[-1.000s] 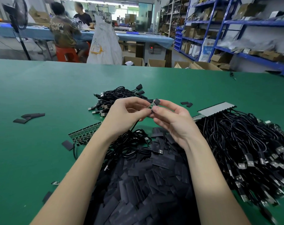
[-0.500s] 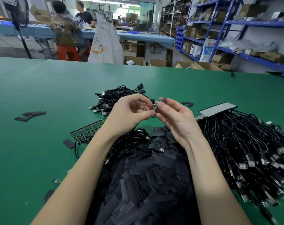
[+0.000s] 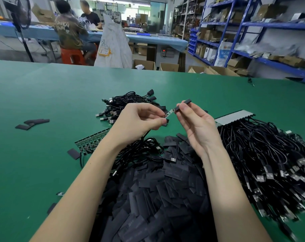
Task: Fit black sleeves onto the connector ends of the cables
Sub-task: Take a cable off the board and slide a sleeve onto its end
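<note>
left hand (image 3: 139, 119) pinching connector end (image 3: 170, 113) steady | right hand (image 3: 195, 123) pinching black sleeve (image 3: 183, 104) just beside connector end, lined up to slide on

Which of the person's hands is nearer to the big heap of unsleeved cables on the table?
Right. The right hand hangs just beside the heap of cables, near its upper left edge, pinching a black sleeve. The left hand is farther left.

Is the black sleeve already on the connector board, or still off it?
Barely started. The right hand pinches the black sleeve at the tip of the board, which the left hand holds, still mostly bare.
</note>
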The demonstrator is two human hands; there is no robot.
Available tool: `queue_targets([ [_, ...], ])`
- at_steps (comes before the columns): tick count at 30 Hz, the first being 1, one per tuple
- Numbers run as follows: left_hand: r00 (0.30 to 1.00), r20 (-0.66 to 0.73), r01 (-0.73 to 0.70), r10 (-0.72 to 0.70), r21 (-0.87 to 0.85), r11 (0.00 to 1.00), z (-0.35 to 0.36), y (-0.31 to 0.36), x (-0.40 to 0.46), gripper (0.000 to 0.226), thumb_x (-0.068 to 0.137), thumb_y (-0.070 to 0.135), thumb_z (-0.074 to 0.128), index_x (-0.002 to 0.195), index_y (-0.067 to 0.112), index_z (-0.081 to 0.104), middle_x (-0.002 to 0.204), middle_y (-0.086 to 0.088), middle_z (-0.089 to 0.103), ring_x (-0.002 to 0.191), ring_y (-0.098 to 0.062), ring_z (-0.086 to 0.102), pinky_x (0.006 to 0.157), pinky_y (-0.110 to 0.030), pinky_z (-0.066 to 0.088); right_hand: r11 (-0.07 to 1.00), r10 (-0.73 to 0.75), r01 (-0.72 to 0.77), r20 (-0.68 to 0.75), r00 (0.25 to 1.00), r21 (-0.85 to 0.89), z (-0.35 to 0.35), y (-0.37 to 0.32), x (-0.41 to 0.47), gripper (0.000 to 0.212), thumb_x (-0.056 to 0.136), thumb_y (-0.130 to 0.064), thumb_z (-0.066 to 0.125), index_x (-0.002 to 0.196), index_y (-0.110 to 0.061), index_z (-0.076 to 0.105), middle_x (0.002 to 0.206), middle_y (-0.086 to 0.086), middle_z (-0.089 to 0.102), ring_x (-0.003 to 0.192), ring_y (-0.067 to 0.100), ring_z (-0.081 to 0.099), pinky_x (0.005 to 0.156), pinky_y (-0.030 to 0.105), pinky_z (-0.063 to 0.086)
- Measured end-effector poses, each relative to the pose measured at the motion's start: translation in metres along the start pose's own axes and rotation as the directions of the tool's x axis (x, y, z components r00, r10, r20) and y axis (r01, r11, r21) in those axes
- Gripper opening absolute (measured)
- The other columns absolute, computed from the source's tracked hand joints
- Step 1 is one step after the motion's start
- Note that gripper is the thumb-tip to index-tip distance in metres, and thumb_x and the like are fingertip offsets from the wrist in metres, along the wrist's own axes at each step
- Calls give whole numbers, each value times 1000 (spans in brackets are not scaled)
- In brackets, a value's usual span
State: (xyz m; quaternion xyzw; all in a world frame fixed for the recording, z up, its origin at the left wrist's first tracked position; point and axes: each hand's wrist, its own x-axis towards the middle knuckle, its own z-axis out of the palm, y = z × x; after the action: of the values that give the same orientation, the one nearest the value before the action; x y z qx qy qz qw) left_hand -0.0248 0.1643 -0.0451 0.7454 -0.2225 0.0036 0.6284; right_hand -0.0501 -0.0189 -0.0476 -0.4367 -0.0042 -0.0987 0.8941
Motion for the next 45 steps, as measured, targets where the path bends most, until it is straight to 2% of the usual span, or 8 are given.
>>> queue_targets([
  [10,1000,-3,13,-13,14,1000,0,2,-1,12,84,6,81,95,6,76,72,1,76,65,-9,69,67,-16,53,996,-50,48,-19,999,-78,4,-1,-1,46,65,-6,80,108,4,66,85,6,78,81,13,75,76,19,58],
  [16,1000,18,-1,0,42,999,-2,3,-1,10,84,8,81,92,11,77,74,2,76,70,-8,71,70,-17,54,989,-3,9,36,999,-151,0,-5,-1,33,67,-8,80,99,-3,72,87,5,78,84,11,74,76,18,57],
  [21,1000,22,-1,-1,57,998,-1,4,-2,10,82,10,83,90,13,78,74,1,76,70,-9,70,71,-17,54,990,90,-84,50,995,-111,-4,-6,-2,33,64,-9,81,96,-5,73,93,7,78,87,12,75,75,18,57],
  [27,999,7,42,-42,-2,999,-2,2,-2,11,82,8,82,91,11,77,73,0,76,68,-11,69,71,-19,56,989,53,-45,60,997,-139,-1,-5,-1,25,66,-9,80,91,-6,75,92,8,78,87,12,75,75,17,57],
  [32,998,-4,70,-70,16,997,-2,1,-2,9,83,14,83,90,12,78,73,-6,76,68,-14,67,80,-31,59,978,22,-16,24,999,-210,1,-5,1,27,71,-4,81,96,-2,72,87,8,78,82,14,74,75,19,58],
  [34,998,-8,63,-63,-8,998,0,2,-2,9,83,12,82,91,11,77,71,-2,76,67,-12,68,73,-24,58,970,36,-26,36,999,-241,3,-4,1,29,69,-6,81,97,-1,72,86,8,78,80,14,75,75,19,58],
  [38,998,-22,50,-51,-45,998,4,4,-2,11,85,8,80,94,7,76,70,0,75,63,-8,68,65,-14,51,982,75,-70,20,997,-174,6,3,-1,17,77,0,77,93,-1,71,85,9,78,79,14,75,72,18,58],
  [45,997,-56,48,-54,-104,993,3,3,-1,9,85,-2,77,88,5,71,70,-3,75,64,-12,71,65,-17,53,996,71,-74,-55,996,-40,8,5,-1,7,84,2,73,88,-4,72,84,5,77,82,11,74,75,19,58],
])
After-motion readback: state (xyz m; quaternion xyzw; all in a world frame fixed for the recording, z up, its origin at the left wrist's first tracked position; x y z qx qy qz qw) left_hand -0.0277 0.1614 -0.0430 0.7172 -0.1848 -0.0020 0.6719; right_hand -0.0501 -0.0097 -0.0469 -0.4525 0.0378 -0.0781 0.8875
